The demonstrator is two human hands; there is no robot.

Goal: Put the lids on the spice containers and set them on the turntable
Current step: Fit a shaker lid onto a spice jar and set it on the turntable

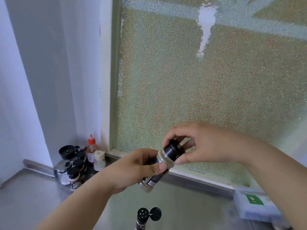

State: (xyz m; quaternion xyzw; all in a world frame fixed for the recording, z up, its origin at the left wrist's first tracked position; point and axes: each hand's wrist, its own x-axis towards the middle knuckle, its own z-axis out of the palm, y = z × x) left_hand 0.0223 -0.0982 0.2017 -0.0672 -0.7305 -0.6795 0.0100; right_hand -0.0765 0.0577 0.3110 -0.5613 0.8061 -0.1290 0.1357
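Black lid [172, 151] sits pinched in the right hand [204, 145] fingertips atop the spice container [156, 171], which the left hand [137, 168] clamps tilted, raised above the steel table [191, 209]. Misaligned twisting could leave it loose and spill. Capped jars [74, 165] cluster well apart, far left.

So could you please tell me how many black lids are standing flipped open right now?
2: one on the shaker at the bottom edge, its flap hinged right; one on the large jar atop the corner cluster. Jars behind may hide more.
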